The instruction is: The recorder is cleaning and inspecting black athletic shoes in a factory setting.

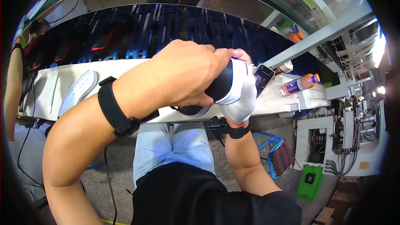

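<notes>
Left hand: bare, and it's wrapped over the shoe, fingers curled across the top, thumb against the near side; that's the left hand (187,74) gripping from the left.
Right hand: in a white glove with bare fingertips showing, the right hand (245,101) closes around the other end, its fingertips just beside the left one's knuckles.
Shoe: black and white, here's the shoe (222,84) between both hands, over the near edge of the bench (273,105), and much of it is hidden by the left hand.
Wrists: a black strap (113,107) circles the left, a black band (238,132) the right.
Bench, left side: a pale sole (79,91) lies by the left forearm, and farther left a thin white stick (54,93).
Bench, right side: the phone (263,78) sits just beyond the glove, screen lit; then comes the bottle (298,85), on its side, orange cap pointing right.
Conveyor: behind the bench runs the blue conveyor (166,33), dark shoes with red edges on its left stretch.
Far left: another person's arm (12,89) shows at the rim.
Floor, right: a blue-framed stool (280,157), then a green box (310,182) below a white machine (366,158).
</notes>
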